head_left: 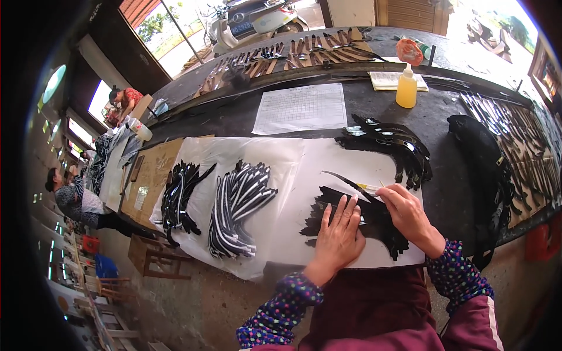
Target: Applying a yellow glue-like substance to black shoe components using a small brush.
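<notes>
step in hand looks like working one piece at a time, maybe applying something: right hand (407, 215) has its grip pinched, seemingly on a thin pale stick (382, 183); left hand (339, 237) lies flat with fingers extended, grasping nothing, palm on the fanned black strips (383, 225). can't tell what's on the stick tip, too small.

my read: next move calls for steady left pressure so the fan doesn't slide, plus a light, precise right pinch.

position: black strips sit on the white sheet (287, 234), under the left palm and to the left of the right grip. one curved dark strip (342, 178) juts past the fan's far edge, just beyond the left fingertips; its near end runs toward the right fingers, contact unclear.
</notes>
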Motion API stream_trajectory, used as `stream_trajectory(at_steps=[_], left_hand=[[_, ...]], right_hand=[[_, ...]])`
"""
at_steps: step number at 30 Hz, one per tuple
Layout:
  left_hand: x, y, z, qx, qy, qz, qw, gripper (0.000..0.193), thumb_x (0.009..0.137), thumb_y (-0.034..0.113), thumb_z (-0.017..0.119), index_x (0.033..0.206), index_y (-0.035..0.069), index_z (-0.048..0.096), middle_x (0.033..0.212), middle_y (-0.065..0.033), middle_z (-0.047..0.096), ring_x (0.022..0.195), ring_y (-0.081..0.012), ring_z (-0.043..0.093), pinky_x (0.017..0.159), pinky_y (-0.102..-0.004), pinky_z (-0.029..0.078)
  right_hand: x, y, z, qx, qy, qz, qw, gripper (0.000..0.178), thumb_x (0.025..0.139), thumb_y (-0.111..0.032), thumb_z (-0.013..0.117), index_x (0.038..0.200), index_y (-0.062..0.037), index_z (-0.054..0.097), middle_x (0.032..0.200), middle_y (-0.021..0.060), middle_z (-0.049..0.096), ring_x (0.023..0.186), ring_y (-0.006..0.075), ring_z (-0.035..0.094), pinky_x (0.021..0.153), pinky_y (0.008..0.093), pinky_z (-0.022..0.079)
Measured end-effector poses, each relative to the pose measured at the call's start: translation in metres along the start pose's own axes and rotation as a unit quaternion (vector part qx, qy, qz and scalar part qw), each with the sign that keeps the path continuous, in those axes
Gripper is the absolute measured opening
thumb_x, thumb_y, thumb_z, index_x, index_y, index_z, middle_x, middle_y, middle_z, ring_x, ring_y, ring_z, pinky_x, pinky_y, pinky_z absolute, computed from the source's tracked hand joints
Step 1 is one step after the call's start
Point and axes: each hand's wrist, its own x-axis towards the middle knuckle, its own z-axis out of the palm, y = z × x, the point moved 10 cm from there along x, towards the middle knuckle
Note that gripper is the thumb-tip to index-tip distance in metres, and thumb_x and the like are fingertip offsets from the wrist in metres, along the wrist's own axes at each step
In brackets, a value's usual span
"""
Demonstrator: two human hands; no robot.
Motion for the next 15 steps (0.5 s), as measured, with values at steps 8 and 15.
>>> stream_trajectory(at_steps=[8, 15], left_hand=[[0.001, 0.001, -0.003, 0.007, 0.010, 0.003, 1.000, 0.046, 0.085, 0.012, 0.057, 0.130, 0.003, 0.053, 0.152, -0.0130, 0.048, 0.143, -0.0293, 0.043, 0.116, -0.0564, 0.028], [0.000, 0.003, -0.006, 0.019, 0.022, 0.009, 1.000, 0.048, 0.086, 0.013, 0.057, 0.133, 0.003, 0.052, 0.152, -0.0127, 0.048, 0.142, -0.0285, 0.045, 0.116, -0.0546, 0.027]], right_hand=[[0.011, 0.014, -0.032, -0.013, 0.030, 0.024, 0.999, 0.013, 0.095, 0.001, 0.059, 0.105, 0.0010, 0.067, 0.095, 0.0163, 0.065, 0.085, 0.0349, 0.067, 0.073, 0.0401, 0.054], [0.033, 0.011, -0.056, -0.009, 0.077, -0.014, 0.997, 0.015, 0.095, 0.001, 0.060, 0.109, 0.0022, 0.067, 0.094, 0.0141, 0.065, 0.075, 0.0256, 0.065, 0.069, 0.0332, 0.052]])
